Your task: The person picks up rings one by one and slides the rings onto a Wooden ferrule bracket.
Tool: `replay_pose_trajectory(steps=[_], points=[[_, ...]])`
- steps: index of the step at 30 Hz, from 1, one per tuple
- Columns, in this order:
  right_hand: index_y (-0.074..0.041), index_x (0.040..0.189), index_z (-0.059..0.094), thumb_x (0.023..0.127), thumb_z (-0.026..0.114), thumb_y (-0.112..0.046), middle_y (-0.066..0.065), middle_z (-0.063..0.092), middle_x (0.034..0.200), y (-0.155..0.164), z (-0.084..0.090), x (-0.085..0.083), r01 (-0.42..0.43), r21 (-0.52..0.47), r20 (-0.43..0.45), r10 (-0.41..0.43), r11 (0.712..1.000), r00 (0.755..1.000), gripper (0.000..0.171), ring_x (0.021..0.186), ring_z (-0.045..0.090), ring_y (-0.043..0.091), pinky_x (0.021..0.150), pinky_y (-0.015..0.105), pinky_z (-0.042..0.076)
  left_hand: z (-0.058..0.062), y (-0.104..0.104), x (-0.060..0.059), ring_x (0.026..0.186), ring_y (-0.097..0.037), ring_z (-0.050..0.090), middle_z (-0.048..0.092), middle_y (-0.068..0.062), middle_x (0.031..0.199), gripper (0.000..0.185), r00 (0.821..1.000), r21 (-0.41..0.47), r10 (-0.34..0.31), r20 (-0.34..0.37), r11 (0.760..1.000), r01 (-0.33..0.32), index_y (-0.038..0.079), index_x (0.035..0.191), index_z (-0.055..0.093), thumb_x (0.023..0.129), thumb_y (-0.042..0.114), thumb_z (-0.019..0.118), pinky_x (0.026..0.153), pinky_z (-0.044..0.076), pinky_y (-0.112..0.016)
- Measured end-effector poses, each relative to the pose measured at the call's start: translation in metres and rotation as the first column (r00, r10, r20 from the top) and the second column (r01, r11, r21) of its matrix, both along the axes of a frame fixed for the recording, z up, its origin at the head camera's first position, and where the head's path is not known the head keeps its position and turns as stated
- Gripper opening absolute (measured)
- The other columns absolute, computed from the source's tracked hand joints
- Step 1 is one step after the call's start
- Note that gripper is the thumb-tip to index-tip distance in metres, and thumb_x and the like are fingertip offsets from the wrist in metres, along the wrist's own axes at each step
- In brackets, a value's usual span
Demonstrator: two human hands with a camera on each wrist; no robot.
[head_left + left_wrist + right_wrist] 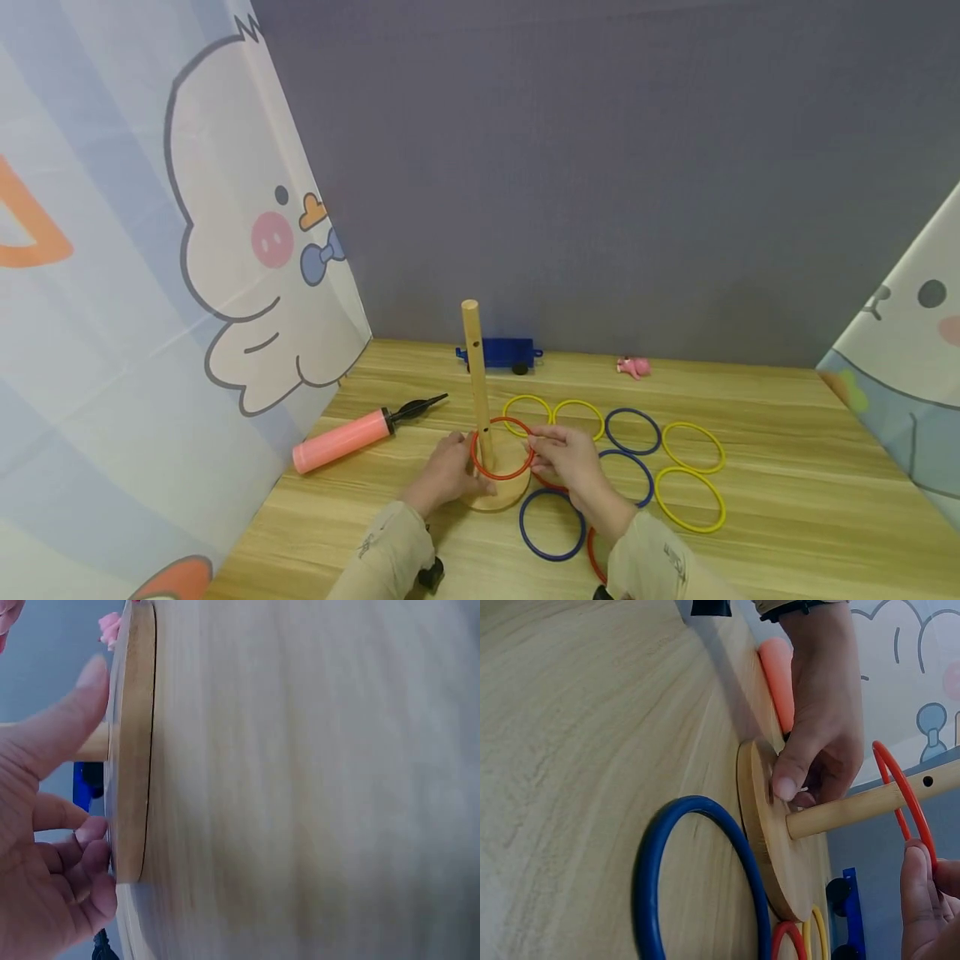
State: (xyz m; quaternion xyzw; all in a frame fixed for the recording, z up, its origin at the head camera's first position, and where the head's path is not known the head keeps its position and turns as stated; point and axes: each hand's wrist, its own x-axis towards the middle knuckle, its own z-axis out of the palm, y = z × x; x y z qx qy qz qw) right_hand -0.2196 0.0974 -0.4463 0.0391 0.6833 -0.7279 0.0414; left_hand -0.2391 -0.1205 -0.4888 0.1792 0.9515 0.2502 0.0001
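Observation:
A wooden peg stand has a round base [501,497] and an upright pole [476,375]. My left hand [450,471] grips the base's left edge, thumb on top and fingers curled at the rim; in the left wrist view my fingers [86,851] press the base [135,750]. A red ring [501,451] circles the pole just above the base. My right hand [558,446] pinches its right side. In the right wrist view the red ring [900,796] is around the pole [862,804], with my fingertips [919,889] on it.
Several yellow and blue rings lie flat to the right of the stand, such as a blue ring [552,523] and a yellow ring [690,498]. A pink hand pump [341,440] lies to the left. A blue toy [498,353] and a pink figure [633,367] sit by the back wall.

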Motion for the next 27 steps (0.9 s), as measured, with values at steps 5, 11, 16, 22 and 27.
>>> replay_pose_trajectory(steps=[5, 11, 16, 22, 27], points=[[0.01, 0.114, 0.066, 0.091, 0.065, 0.0, 0.016, 0.07, 0.088, 0.0, -0.005, 0.0, 0.002, -0.003, 0.008, -0.002, 1.0, 1.0, 0.026, 0.062, 0.064, 0.018, 0.062, 0.034, 0.056, 0.002, -0.005, 0.006, 0.104, -0.028, 0.043, 0.045, -0.01, 0.114, 0.117, 1.0, -0.064, 0.014, 0.019, 0.998, -0.013, 0.005, 0.149, 0.039, 0.057, 0.058, 0.088, 0.088, 0.039, -0.048], [0.01, 0.115, 0.065, 0.092, 0.065, -0.001, 0.014, 0.07, 0.087, 0.0, -0.008, -0.001, 0.006, 0.001, 0.011, -0.006, 1.0, 1.0, 0.026, 0.062, 0.065, 0.019, 0.061, 0.033, 0.056, 0.002, -0.012, 0.008, 0.12, -0.034, 0.036, 0.037, -0.018, 0.131, 0.13, 0.999, -0.161, 0.023, 0.025, 0.987, -0.019, -0.001, 0.149, 0.035, 0.052, 0.072, 0.082, 0.098, 0.033, -0.055], [0.011, 0.116, 0.065, 0.091, 0.065, 0.001, 0.014, 0.07, 0.085, -0.003, -0.015, -0.004, -0.005, -0.012, 0.029, 0.005, 1.0, 1.0, 0.027, 0.057, 0.062, 0.015, 0.057, 0.029, 0.055, 0.003, -0.018, 0.01, 0.105, -0.027, 0.037, 0.039, -0.01, 0.116, 0.134, 0.999, -0.202, 0.008, 0.046, 0.979, 0.002, -0.003, 0.15, 0.032, 0.052, 0.074, 0.08, 0.089, 0.036, -0.046], [0.011, 0.113, 0.065, 0.09, 0.065, 0.002, 0.017, 0.069, 0.085, -0.01, -0.028, -0.007, 0.0, 0.004, 0.031, 0.0, 1.0, 1.0, 0.025, 0.056, 0.062, 0.014, 0.057, 0.031, 0.055, 0.001, -0.022, 0.009, 0.099, -0.024, 0.037, 0.038, -0.007, 0.11, 0.13, 0.999, -0.243, -0.004, 0.038, 0.97, 0.014, -0.003, 0.149, 0.035, 0.054, 0.074, 0.079, 0.085, 0.037, -0.041], [0.015, 0.112, 0.064, 0.088, 0.064, 0.006, 0.019, 0.069, 0.084, -0.016, -0.038, -0.011, -0.016, 0.048, 0.004, 0.015, 0.999, 1.0, 0.025, 0.055, 0.064, 0.015, 0.056, 0.032, 0.055, -0.001, -0.021, 0.008, 0.098, -0.023, 0.038, 0.039, -0.007, 0.109, 0.128, 0.998, -0.219, 0.01, 0.056, 0.976, 0.002, -0.002, 0.149, 0.037, 0.053, 0.072, 0.081, 0.085, 0.038, -0.042]])
